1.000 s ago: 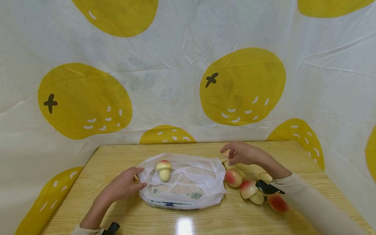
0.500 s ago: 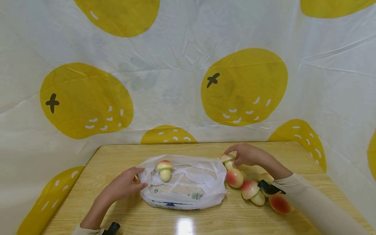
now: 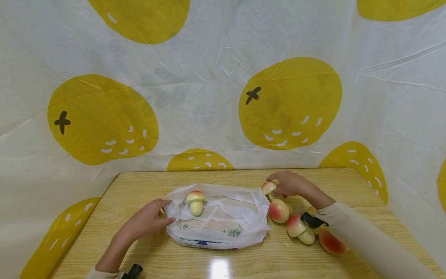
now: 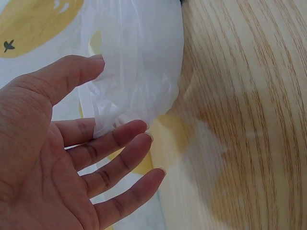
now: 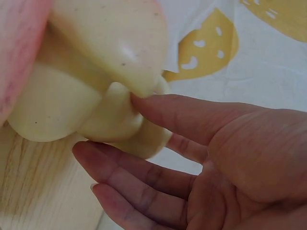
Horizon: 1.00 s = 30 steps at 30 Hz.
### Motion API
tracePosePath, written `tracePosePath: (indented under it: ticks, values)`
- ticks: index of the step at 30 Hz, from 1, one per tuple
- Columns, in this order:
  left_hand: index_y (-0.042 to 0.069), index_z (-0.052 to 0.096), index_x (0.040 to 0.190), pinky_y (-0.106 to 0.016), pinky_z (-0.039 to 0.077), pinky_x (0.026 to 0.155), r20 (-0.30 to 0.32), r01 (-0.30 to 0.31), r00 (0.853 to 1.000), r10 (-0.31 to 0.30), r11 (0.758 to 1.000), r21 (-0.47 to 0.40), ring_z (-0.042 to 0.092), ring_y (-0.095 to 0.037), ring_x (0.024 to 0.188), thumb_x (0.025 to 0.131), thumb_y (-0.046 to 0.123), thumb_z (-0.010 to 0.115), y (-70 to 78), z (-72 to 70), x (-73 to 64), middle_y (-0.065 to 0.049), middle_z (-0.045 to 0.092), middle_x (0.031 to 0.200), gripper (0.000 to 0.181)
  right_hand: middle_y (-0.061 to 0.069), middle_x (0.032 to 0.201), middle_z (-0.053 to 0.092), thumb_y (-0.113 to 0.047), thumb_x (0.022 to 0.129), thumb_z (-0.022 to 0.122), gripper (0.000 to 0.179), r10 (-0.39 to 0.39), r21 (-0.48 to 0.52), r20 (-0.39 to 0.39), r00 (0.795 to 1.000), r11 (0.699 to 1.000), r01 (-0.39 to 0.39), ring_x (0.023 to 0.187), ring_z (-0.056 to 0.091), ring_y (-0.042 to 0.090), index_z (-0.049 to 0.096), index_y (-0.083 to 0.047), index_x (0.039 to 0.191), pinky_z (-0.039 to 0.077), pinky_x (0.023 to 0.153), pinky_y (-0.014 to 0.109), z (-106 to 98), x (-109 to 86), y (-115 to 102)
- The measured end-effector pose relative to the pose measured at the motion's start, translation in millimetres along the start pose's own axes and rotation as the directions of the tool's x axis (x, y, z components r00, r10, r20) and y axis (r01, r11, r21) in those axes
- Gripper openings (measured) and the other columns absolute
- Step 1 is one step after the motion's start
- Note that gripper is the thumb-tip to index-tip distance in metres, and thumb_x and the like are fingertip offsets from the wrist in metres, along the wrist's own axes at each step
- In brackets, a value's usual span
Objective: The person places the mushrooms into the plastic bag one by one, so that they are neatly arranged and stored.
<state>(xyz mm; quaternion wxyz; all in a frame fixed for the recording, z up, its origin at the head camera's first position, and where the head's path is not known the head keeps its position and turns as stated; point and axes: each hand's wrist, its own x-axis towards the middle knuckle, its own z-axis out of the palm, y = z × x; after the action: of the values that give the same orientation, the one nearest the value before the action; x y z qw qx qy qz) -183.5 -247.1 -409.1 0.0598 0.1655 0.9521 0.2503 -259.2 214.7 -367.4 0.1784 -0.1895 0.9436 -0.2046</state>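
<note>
Standing by the bench (image 3: 167, 263), looking at both hands.

Right grip (image 3: 292, 184): grasping a mushroom (image 3: 269, 187) at its far left end. Thumb on one side, fingers curled round the other, red-tinted cap showing past the fingertips. Can't tell if that mushroom touches the bench.

Left grip (image 3: 148, 219): slack, not clenched. Fingers spread, loosely bent, thumb well apart from them. Wrist view shows the plastic overlapping the index finger and meeting the middle fingertip; other two fingertips are off it. Can't tell if the thumb touches.

White plastic bag (image 3: 258, 228): lies between the grips, its left end at the left fingertips, its right end just beside the right grip's mushroom. Crumpled, translucent, with green print and a barcode (image 3: 233, 232) on the side away from the right grip, nearer the person.

Pale-stemmed mushroom (image 3: 196, 203): just right of the left grip, within the bag's outline, red on top of the cap, stem toward the person. Can't tell if it's inside or on top of the plastic.

Loose pile is on the near side of the right grip. Red-cheeked mushroom (image 3: 277, 211) right below the held one. Next, nearer the person, a tipped mushroom (image 3: 295, 225), stem pointing right. Deep-red mushroom (image 3: 331, 241) farthest from the grip, partly under the sleeve (image 3: 369, 240). Another pale one (image 3: 311, 210) mostly hidden behind the black wrist mount (image 3: 312, 221).

Fruit-print sheet (image 3: 195, 116) hangs beyond both grips.
</note>
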Motion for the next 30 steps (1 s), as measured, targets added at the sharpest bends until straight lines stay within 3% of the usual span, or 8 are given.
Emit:
tracePosePath:
  ticks: [4,10,18,20,24,26,28,30]
  values:
    - [-0.008,0.059,0.135,-0.027,0.048,0.068,-0.003,0.003,1.000,-0.003,1.000,-0.002,0.058,-0.016,0.085,0.088,0.033,0.081,-0.5,0.4,-0.3,-0.002,0.063,0.103,0.066,0.009,0.097,0.068,-0.008,0.085,0.078,0.061,0.009,0.001,0.011,1.000,1.000,-0.009,0.062,0.062,0.019,0.056,0.005,0.140,0.047,0.057,0.027,1.0,6.0,1.2]
    - [-0.007,0.059,0.136,-0.027,0.048,0.068,-0.001,0.016,1.000,-0.016,1.000,-0.008,0.059,-0.016,0.086,0.088,0.033,0.081,-1.0,0.5,-0.4,-0.002,0.062,0.103,0.066,0.009,0.103,0.064,-0.001,0.079,0.073,0.062,0.002,0.030,0.030,1.000,1.000,-0.003,0.057,0.050,0.013,0.056,0.003,0.139,0.044,0.055,0.025,0.4,11.3,3.9]
    - [-0.007,0.059,0.137,-0.027,0.049,0.069,0.007,0.017,1.000,-0.017,1.000,-0.015,0.059,-0.015,0.087,0.088,0.034,0.080,-2.3,2.5,-0.6,-0.001,0.062,0.104,0.067,0.018,0.123,0.064,-0.003,0.076,0.076,0.056,-0.059,0.016,-0.023,0.998,0.998,0.060,0.088,0.051,0.025,0.062,-0.001,0.131,0.043,0.073,0.032,1.0,10.7,14.5]
    - [-0.007,0.058,0.137,-0.027,0.049,0.069,0.011,0.018,1.000,-0.018,1.000,-0.012,0.059,-0.015,0.087,0.088,0.034,0.080,-2.8,2.8,-0.5,-0.001,0.062,0.104,0.067,0.017,0.121,0.064,-0.006,0.078,0.077,0.057,-0.057,0.050,-0.031,0.998,0.997,0.059,0.089,0.051,0.025,0.061,-0.002,0.132,0.044,0.074,0.033,0.6,10.2,17.0]
    - [-0.006,0.059,0.137,-0.028,0.049,0.069,0.010,0.024,1.000,-0.024,1.000,-0.010,0.059,-0.015,0.086,0.088,0.034,0.080,-3.1,2.1,-0.2,-0.001,0.062,0.103,0.066,0.008,0.088,0.063,-0.008,0.084,0.075,0.061,-0.061,0.196,-0.029,0.998,0.978,0.066,0.071,0.050,0.019,0.054,0.001,0.141,0.043,0.065,0.031,-2.9,8.2,18.5]
    - [-0.006,0.058,0.137,-0.028,0.049,0.069,0.013,0.027,1.000,-0.026,1.000,-0.013,0.059,-0.016,0.086,0.088,0.033,0.080,-2.8,1.2,-0.3,-0.002,0.062,0.104,0.066,0.005,0.080,0.059,-0.006,0.087,0.074,0.061,-0.075,0.280,-0.035,0.997,0.956,0.082,0.066,0.050,0.018,0.051,0.002,0.143,0.044,0.062,0.030,-5.3,7.1,18.7]
    - [-0.006,0.058,0.137,-0.028,0.049,0.069,0.014,0.031,0.999,-0.031,0.999,-0.017,0.059,-0.015,0.086,0.089,0.033,0.080,-2.5,0.3,0.0,-0.002,0.062,0.104,0.066,0.005,0.080,0.061,-0.005,0.088,0.073,0.060,-0.104,0.346,-0.046,0.994,0.931,0.113,0.066,0.052,0.019,0.050,0.003,0.144,0.046,0.063,0.030,-7.8,6.4,18.8]
    - [-0.006,0.058,0.138,-0.028,0.049,0.069,0.015,0.029,0.999,-0.029,0.999,-0.021,0.059,-0.016,0.087,0.089,0.033,0.079,-2.6,-0.4,0.0,-0.003,0.063,0.105,0.066,0.010,0.092,0.066,-0.005,0.090,0.073,0.057,-0.136,0.373,-0.061,0.989,0.916,0.149,0.073,0.057,0.022,0.052,0.002,0.142,0.051,0.069,0.034,-9.2,6.5,19.4]
